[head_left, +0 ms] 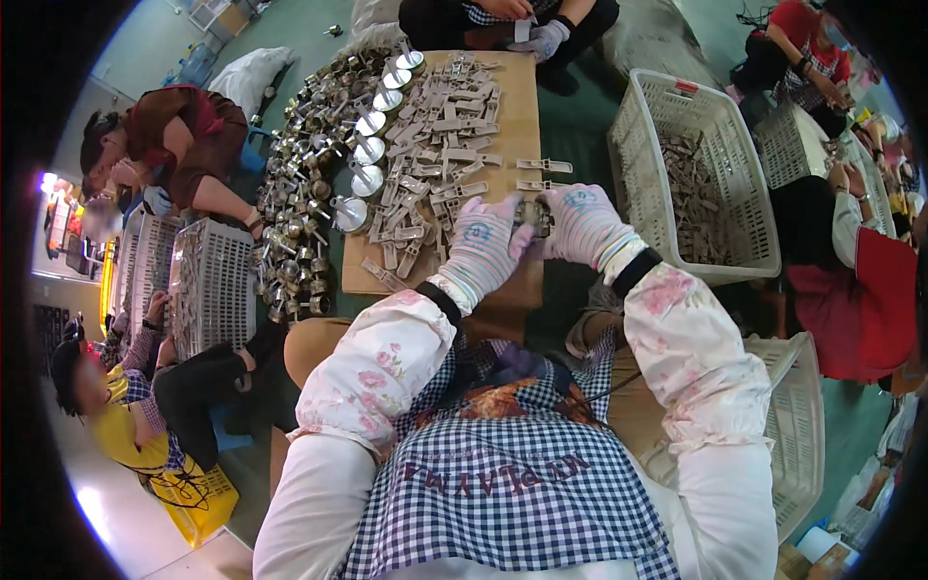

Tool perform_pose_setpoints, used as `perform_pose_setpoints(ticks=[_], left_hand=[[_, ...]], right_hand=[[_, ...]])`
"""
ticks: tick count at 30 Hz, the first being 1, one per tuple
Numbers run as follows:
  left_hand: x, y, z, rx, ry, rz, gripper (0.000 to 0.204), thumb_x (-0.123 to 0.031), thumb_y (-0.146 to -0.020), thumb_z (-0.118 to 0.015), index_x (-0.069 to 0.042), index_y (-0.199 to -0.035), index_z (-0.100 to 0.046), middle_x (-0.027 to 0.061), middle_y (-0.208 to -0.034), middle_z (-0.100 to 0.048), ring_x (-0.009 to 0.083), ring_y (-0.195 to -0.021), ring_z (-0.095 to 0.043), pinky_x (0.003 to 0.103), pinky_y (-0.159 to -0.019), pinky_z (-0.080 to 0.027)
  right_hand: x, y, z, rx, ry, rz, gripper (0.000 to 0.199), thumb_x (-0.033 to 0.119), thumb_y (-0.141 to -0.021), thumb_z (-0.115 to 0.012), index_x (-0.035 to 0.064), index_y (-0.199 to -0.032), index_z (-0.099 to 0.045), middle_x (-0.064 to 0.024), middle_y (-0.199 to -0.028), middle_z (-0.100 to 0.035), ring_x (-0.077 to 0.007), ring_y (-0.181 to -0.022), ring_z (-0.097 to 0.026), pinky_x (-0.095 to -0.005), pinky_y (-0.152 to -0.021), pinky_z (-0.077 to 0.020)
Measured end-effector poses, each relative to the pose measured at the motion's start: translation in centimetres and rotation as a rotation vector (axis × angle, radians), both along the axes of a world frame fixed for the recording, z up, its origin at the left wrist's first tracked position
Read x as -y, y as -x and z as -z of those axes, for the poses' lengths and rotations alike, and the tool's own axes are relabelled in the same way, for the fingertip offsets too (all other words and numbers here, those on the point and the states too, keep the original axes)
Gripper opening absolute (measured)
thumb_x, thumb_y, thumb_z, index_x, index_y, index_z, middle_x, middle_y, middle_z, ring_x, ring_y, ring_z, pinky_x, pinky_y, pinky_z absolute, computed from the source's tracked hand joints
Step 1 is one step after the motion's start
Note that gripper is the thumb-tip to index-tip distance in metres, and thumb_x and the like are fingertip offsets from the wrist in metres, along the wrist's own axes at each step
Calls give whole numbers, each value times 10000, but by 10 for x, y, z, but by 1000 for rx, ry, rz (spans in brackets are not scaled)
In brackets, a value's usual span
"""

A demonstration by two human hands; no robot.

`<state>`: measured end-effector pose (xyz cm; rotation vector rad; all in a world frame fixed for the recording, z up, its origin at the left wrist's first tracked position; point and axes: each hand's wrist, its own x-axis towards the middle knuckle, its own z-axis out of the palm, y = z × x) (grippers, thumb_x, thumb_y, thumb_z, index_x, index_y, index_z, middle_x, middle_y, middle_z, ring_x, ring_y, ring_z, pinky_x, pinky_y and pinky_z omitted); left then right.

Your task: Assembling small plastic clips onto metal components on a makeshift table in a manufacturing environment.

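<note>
On the low wooden desk (517, 106), flat metal pieces (435, 145) heaped within reach; both gloved hands, left (480, 246) and right (583, 224), pinching one small metal part (534, 215) between them, steadying it

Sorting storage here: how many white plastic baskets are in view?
4, maybe more hidden: one basket right of the board, one by the person's right side, one far right, one at left.
</note>
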<state>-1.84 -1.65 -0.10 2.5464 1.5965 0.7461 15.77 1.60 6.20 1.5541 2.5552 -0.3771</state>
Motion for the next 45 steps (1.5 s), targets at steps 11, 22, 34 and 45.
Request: perform_pose_setpoints(ticks=[11,22,34,45], left_hand=[[-15,3,6,191,-129,-18,179,-227,-847,-618,-78,-942,-650,123,-756,-666,308,-705,-682,397,-594,-545],[-8,1,23,-26,88,-79,359,-342,-908,-560,-51,-1118,-555,124,-735,-657,328,-695,-665,429,-630,-504],[-11,1,31,12,162,-42,453,-347,-932,-546,-20,-1245,-522,127,-802,-664,349,-754,-646,448,-671,-488],[-8,2,25,47,111,-39,302,-311,-917,-536,-60,-1084,-532,147,-730,-653,358,-701,-670,461,-636,-496]], right_hand=[[-4,9,-13,-322,-38,-61,600,440,-679,-771,132,-1175,-631,-184,-995,-711,-362,-955,-676,-460,-868,-541],[-5,12,-5,-121,64,17,742,447,-538,-853,112,-1175,-673,-169,-1041,-714,-351,-996,-672,-423,-880,-536],[11,9,-27,-190,15,-101,594,471,-714,-774,97,-1159,-652,-221,-1023,-697,-389,-975,-666,-474,-832,-537],[5,3,-10,-181,-14,-129,608,474,-690,-788,83,-1136,-654,-212,-1031,-699,-386,-981,-665,-468,-841,-537]])
